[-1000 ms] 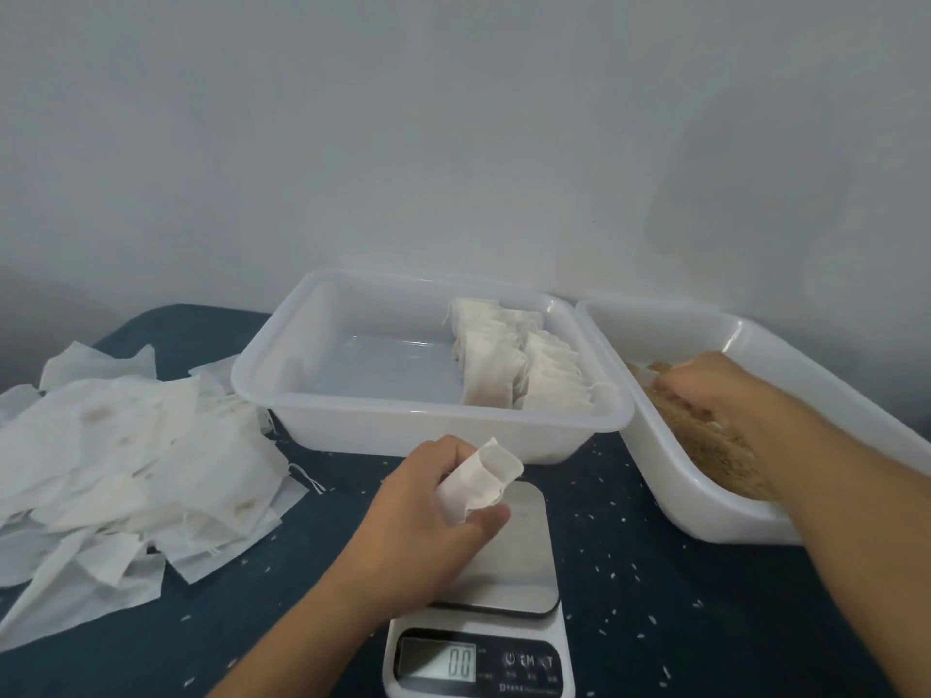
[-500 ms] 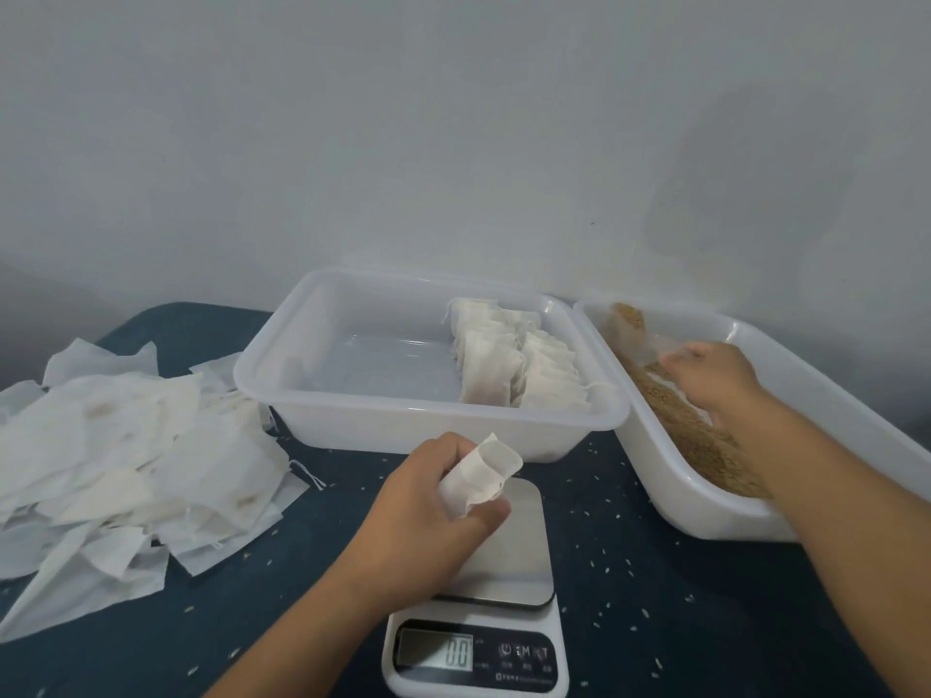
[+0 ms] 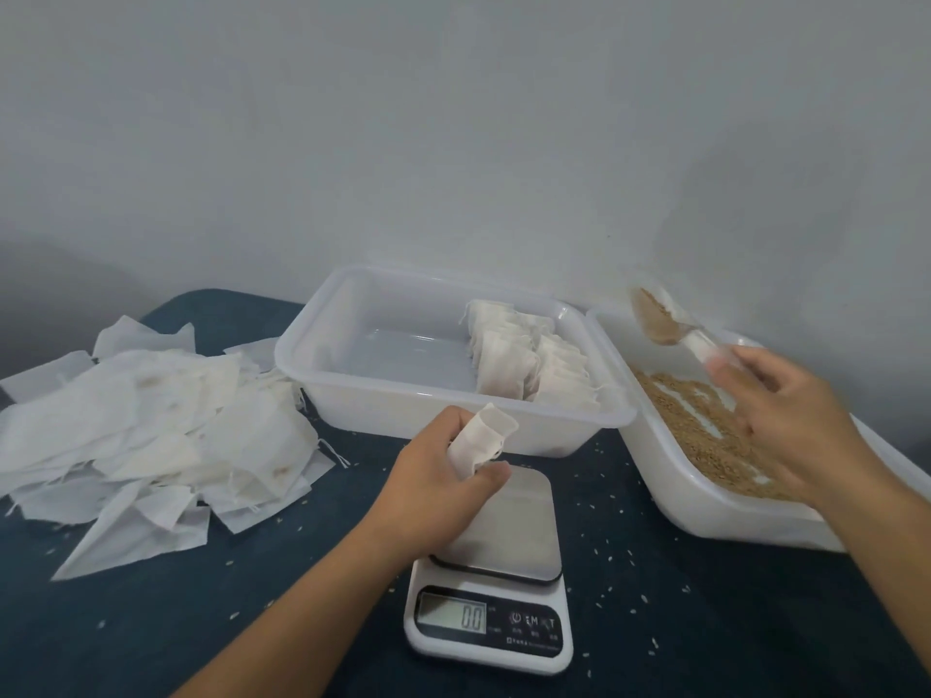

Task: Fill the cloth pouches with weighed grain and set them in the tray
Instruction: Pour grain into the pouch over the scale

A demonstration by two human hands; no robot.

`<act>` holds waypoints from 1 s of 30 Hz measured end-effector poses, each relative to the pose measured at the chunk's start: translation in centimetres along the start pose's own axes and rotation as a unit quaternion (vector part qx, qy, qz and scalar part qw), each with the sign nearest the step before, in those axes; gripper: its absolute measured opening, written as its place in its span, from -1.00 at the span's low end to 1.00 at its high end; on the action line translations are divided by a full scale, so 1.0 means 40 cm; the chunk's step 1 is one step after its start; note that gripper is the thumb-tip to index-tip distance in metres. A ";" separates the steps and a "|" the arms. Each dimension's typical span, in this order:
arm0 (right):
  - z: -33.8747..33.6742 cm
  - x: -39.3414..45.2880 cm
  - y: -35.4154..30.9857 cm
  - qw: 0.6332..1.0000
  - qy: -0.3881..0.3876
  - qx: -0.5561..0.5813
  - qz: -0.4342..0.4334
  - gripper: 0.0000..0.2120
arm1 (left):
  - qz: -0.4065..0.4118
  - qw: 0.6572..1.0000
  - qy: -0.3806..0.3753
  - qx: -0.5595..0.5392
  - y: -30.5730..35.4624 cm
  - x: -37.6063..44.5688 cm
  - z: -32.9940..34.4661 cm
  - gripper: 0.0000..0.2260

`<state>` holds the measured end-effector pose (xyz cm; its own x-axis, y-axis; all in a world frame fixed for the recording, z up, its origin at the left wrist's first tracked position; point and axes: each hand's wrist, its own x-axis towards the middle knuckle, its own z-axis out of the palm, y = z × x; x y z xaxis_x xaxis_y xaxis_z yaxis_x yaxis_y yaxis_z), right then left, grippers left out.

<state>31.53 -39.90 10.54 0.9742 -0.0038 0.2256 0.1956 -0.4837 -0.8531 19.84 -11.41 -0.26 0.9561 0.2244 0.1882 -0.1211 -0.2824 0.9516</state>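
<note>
- Translucent white rectangular plastic tray (image 3: 352, 395), far centre: filled cloth pouches (image 3: 524, 365) stacked at its right end.
- Right hand (image 3: 791, 420) grips clear plastic scoop (image 3: 665, 322) heaped with brown grain, above the right grain tub (image 3: 705, 506).
- Left hand (image 3: 443, 486) holds open-mouthed white cloth pouch (image 3: 478, 438) above small white digital scale (image 3: 491, 612).

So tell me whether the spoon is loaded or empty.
Loaded: the spoon, held by the right hand above the grain tub, carries a heap of brown grain.

Between the right hand's fingers (image 3: 771, 395) and the open pouch (image 3: 481, 440) in the left hand's fingers (image 3: 491, 476), the near right corner of the tray (image 3: 617, 395) stands in the way. Below the left fingers sits the scale (image 3: 504, 526). Left of them lies the heap of empty pouches (image 3: 151, 425). The gap between tray and grain tub (image 3: 670, 496) looks narrow, perhaps closed.
</note>
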 end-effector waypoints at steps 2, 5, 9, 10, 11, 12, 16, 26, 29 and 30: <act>-0.015 -0.054 -0.027 0.999 -0.046 0.021 -0.005 -0.69 | 0.002 1.000 0.013 0.003 0.002 0.002 -0.005 -0.81; -0.033 -0.122 -0.058 0.991 -0.126 0.029 -0.026 -0.60 | 0.007 0.999 0.030 0.016 0.003 0.004 -0.010 -0.81; -0.051 -0.168 -0.089 0.980 -0.188 -0.034 -0.059 -0.70 | 0.010 0.999 0.037 0.017 0.000 0.006 -0.013 -0.81; -0.055 -0.172 -0.096 0.977 -0.192 -0.056 -0.068 -0.72 | 0.010 0.999 0.034 0.018 0.000 0.006 -0.014 -0.81; -0.057 -0.175 -0.102 0.975 -0.195 -0.077 -0.076 -0.75 | 0.012 0.999 0.032 0.021 0.000 0.006 -0.014 -0.81; -0.060 -0.177 -0.109 0.971 -0.201 -0.098 -0.080 -0.76 | 0.013 0.999 0.029 0.026 0.000 0.005 -0.014 -0.80; -0.069 -0.174 -0.140 0.958 -0.218 -0.162 -0.090 -0.72 | 0.022 0.998 0.025 0.046 0.002 0.004 -0.014 -0.78; -0.075 -0.164 -0.226 0.923 -0.254 -0.263 -0.118 -0.66 | 0.053 0.995 0.011 0.081 -0.007 0.007 -0.010 -0.79; -0.068 -0.163 -0.252 0.918 -0.255 -0.273 -0.130 -0.67 | 0.059 0.994 0.003 0.094 -0.010 0.007 -0.008 -0.78; -0.065 -0.163 -0.258 0.919 -0.253 -0.273 -0.131 -0.66 | 0.060 0.994 0.001 0.096 -0.011 0.007 -0.008 -0.78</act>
<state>22.85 -37.16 19.11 0.8565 0.5156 0.0237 0.4794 -0.7777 -0.4067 20.08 -10.93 -0.55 0.9374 0.1804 0.2981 -0.1806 -0.4800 0.8585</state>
